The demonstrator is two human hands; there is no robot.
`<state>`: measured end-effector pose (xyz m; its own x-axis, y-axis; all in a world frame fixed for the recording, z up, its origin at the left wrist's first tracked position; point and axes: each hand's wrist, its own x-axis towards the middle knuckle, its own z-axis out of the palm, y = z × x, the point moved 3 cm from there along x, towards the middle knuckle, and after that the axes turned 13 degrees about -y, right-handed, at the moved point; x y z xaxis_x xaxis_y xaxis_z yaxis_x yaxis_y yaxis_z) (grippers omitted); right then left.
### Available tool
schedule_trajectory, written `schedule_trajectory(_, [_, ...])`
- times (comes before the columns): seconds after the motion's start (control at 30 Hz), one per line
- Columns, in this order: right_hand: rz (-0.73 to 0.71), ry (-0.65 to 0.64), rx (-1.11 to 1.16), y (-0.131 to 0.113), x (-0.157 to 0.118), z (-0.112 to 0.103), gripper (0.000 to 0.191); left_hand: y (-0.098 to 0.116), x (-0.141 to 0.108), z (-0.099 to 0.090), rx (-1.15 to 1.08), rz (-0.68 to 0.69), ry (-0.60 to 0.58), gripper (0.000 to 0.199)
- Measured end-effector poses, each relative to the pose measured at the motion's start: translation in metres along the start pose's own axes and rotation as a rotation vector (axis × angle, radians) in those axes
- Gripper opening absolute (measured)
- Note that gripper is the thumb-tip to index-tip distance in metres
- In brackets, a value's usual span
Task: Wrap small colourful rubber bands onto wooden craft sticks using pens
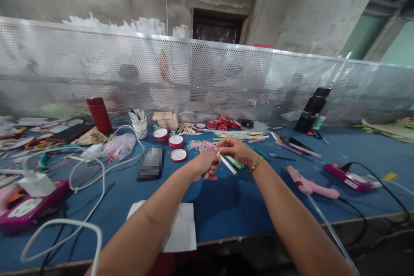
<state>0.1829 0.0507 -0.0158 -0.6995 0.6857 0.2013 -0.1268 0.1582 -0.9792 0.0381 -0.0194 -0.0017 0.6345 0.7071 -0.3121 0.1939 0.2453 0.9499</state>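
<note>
My left hand [204,165] and my right hand [233,149] meet above the blue table [226,207]. Both pinch a white craft stick [227,164] that slants down to the right. The left hand grips its lower left end, with a short tip poking out below the fingers. The right hand holds its upper part; a gold bracelet [256,164] sits on that wrist. A green stick [235,162] lies on the table just behind the hands, beside a heap of small coloured rubber bands [200,145].
A pink glue gun [307,186] lies to the right, a magenta one [347,177] beyond it. White paper [181,224] sits at the near edge. A phone [150,163], round red tins [174,146], a red flask [98,114], cables and a perforated screen [207,82] surround the work spot.
</note>
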Motion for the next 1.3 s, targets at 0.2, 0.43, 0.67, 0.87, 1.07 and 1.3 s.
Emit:
schedule_trajectory(0.2, [-0.013, -0.029, 0.011, -0.001, -0.002, -0.004, 0.03, 0.001, 0.002, 0.001, -0.027, 0.037, 0.014, 0.01])
schedule_trajectory(0.43, [0.024, 0.008, -0.013, 0.001, -0.001, -0.007, 0.033, 0.001, 0.002, 0.002, 0.07, -0.007, 0.094, 0.027])
schedule_trajectory(0.67, [0.047, 0.015, -0.094, 0.0, 0.001, -0.005, 0.036, -0.002, 0.003, -0.004, 0.12, 0.039, 0.108, 0.029])
schedule_trajectory(0.87, [0.049, 0.008, -0.121, -0.003, 0.0, -0.005, 0.037, -0.001, 0.003, -0.005, 0.129, 0.057, 0.098, 0.03])
schedule_trajectory(1.07, [0.049, 0.023, -0.107, -0.002, 0.0, -0.006, 0.036, -0.003, 0.005, -0.007, 0.145, 0.063, 0.11, 0.028])
schedule_trajectory(1.3, [0.047, 0.046, -0.103, -0.003, 0.001, -0.006, 0.036, -0.005, 0.01, -0.013, 0.19, 0.079, 0.148, 0.034])
